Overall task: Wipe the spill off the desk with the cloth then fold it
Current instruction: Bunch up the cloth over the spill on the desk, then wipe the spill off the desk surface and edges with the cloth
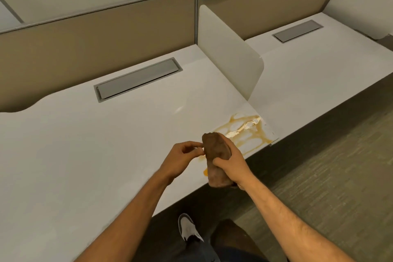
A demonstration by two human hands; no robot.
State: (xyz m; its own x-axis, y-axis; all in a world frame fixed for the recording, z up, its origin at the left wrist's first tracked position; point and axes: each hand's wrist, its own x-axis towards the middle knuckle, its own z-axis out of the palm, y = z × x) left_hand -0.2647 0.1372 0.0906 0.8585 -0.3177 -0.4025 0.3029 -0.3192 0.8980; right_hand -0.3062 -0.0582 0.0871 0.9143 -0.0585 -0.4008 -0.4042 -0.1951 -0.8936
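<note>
Right hand (230, 165) grip wrapped round rolled brown cloth (215, 164), held above desk (85, 155) edge. Left hand (182, 160) fingertips pinch cloth's side. Yellow spill (244, 132) just beyond cloth, near divider (229, 53).

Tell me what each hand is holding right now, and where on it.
The right hand grips the bunched brown cloth around its middle. The left hand pinches its upper left edge.
</note>
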